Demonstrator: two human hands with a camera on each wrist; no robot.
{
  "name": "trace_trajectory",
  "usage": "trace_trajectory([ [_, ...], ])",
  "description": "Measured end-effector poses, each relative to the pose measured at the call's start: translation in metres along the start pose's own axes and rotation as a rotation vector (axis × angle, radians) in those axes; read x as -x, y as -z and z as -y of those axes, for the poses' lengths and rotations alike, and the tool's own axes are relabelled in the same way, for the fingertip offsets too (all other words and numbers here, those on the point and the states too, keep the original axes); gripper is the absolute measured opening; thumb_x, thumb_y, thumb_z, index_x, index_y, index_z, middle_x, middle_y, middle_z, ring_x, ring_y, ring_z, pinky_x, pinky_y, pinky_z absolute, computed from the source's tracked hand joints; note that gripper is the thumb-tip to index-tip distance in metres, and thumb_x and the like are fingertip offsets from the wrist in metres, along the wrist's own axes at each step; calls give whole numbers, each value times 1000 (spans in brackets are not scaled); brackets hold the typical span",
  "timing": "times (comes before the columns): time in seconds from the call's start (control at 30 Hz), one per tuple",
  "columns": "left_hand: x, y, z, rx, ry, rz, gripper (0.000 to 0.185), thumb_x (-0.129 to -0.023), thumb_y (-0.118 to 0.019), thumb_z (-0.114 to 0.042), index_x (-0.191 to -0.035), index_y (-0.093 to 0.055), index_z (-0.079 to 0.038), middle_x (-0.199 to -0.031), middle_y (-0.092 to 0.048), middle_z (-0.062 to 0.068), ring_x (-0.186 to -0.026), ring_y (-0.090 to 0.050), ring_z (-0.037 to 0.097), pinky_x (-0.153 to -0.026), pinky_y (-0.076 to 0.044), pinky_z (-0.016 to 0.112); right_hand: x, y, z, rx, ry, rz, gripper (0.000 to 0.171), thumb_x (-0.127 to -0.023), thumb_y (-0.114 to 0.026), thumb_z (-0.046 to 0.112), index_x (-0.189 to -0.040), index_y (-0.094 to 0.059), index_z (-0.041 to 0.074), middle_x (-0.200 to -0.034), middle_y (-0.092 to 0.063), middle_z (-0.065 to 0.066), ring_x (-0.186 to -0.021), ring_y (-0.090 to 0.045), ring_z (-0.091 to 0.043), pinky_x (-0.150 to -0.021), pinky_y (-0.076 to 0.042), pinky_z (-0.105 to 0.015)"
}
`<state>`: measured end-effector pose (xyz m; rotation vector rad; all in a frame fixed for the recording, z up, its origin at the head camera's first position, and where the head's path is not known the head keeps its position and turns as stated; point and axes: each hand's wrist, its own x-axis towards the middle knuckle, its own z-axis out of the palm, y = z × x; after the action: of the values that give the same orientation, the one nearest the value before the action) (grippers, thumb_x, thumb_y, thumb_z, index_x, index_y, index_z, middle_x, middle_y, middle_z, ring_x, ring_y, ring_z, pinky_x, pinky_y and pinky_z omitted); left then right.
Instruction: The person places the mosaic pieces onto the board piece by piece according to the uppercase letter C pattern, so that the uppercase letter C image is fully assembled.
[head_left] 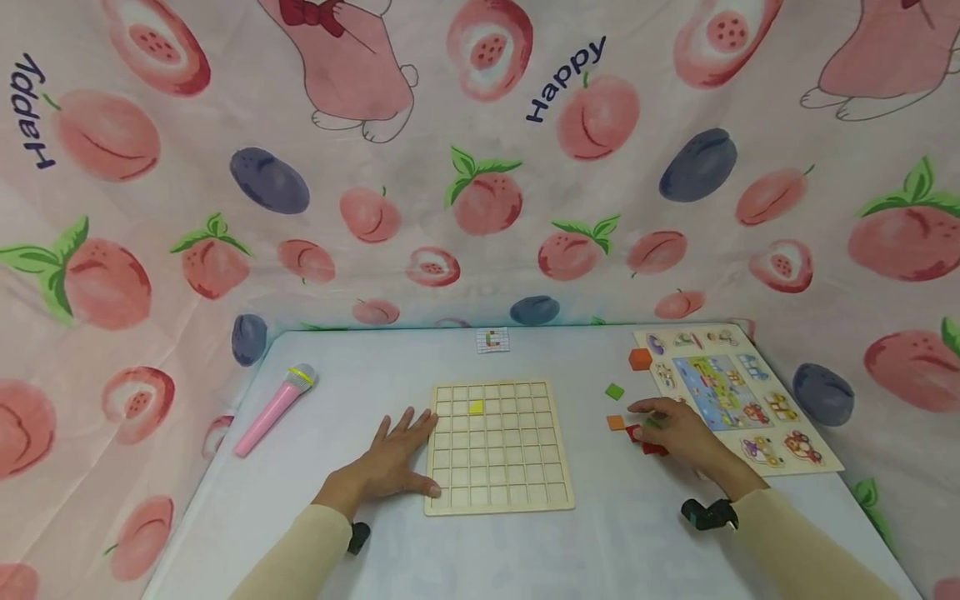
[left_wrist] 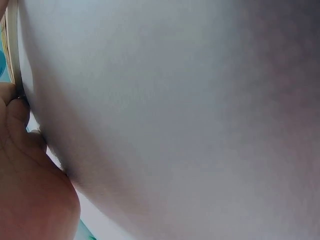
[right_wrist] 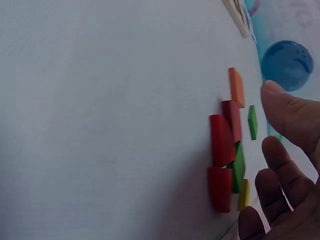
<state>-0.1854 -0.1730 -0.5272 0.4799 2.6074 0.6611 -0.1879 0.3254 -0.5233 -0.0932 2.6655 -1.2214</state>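
A square wooden grid board [head_left: 517, 450] lies on the white table, with one yellow piece [head_left: 476, 407] in an upper cell. My left hand [head_left: 390, 462] rests spread at the board's left edge, thumb and fingertips touching its frame. Over a cluster of coloured blocks to the right hovers my right hand [head_left: 678, 433], its fingers loosely bent. In the right wrist view, red blocks [right_wrist: 221, 140] lie beside a green block [right_wrist: 238, 170], an orange one [right_wrist: 237, 87] and a yellow one [right_wrist: 244, 195]. Nothing shows between thumb and fingers there.
A pink toy microphone [head_left: 270, 408] lies at the left. A small pattern card [head_left: 492, 340] is at the back edge. On the right lies a picture puzzle board [head_left: 795, 454], with an orange-red block [head_left: 640, 359] by its corner. A green tile [head_left: 615, 391] and an orange tile [head_left: 616, 422] lie nearer the grid.
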Motion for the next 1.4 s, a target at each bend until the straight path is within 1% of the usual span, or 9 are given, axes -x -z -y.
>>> trace_trajectory([
  [0.1, 0, 1, -1, -2, 3, -1, 123, -73, -92, -57, -169, -26, -16, -177, -19, 2, -166, 1, 29, -132, 10, 56, -2, -4, -7, 68, 82, -22, 31, -97, -77, 17, -127, -73, 10, -136, -65, -20, -133, -53, -46, -111, -42, -67],
  [0.17, 0, 1, -1, 5, 6, -2, 123, -73, -92, -56, -169, -26, -16, -177, -19, 2, -166, 1, 29, -132, 11, 56, -3, -6, -9, 108, 110, -42, 27, -95, -78, 12, -122, -75, 10, -131, -67, -19, -129, -55, -45, -111, -41, -67],
  [0.43, 0, 1, 0, 18, 11, -3, 123, -74, -92, -55, -169, -26, -15, -178, -18, 3, -166, 1, 30, -132, 12, 57, -25, -15, -5, 235, 35, -112, 24, -94, -80, 21, -117, -79, 12, -122, -68, -15, -113, -55, -36, -97, -47, -55],
  [0.6, 2, 0, 3, 24, 2, 0, 123, -74, -92, -55, -169, -26, -14, -177, -18, 4, -166, 1, 30, -132, 11, 58, -36, -18, -1, 218, 68, -123, 27, -95, -78, 21, -120, -79, 11, -125, -69, -18, -120, -56, -40, -99, -46, -59],
  [0.83, 3, 1, 4, 8, -25, -7, 124, -74, -91, -57, -169, -25, -12, -177, -18, 6, -166, 1, 32, -132, 10, 60, -31, -10, 6, 145, -10, -59, 34, -96, -75, 12, -130, -74, 7, -137, -61, -25, -129, -51, -46, -107, -44, -64],
  [1.0, 4, 1, 4, 13, -17, -10, 124, -73, -91, -57, -169, -26, -13, -177, -19, 5, -166, 0, 31, -132, 9, 59, -35, -12, 7, 164, -51, -44, 33, -97, -74, 14, -130, -74, 9, -139, -61, -24, -125, -52, -42, -106, -46, -62],
  [1.07, 3, 1, 4, 17, -17, -8, 124, -73, -91, -57, -169, -26, -13, -177, -19, 5, -166, 0, 31, -132, 9, 59, -35, -12, 6, 158, -61, -56, 27, -98, -73, 14, -125, -76, 10, -136, -62, -22, -123, -52, -39, -105, -46, -61],
  [1.2, 2, 0, 4, 13, -17, -7, 124, -74, -91, -57, -169, -25, -14, -177, -18, 4, -166, 1, 30, -132, 9, 58, -35, -10, 5, 140, -34, -62, 22, -100, -70, 16, -121, -77, 11, -133, -64, -19, -124, -53, -39, -106, -45, -62],
  [1.4, 1, 1, 3, 4, -24, -4, 124, -74, -91, -57, -169, -25, -13, -177, -17, 5, -166, 1, 31, -132, 10, 58, -33, -3, 1, 111, -37, 0, 32, -100, -72, 17, -131, -72, 12, -143, -60, -20, -131, -50, -43, -111, -43, -67],
])
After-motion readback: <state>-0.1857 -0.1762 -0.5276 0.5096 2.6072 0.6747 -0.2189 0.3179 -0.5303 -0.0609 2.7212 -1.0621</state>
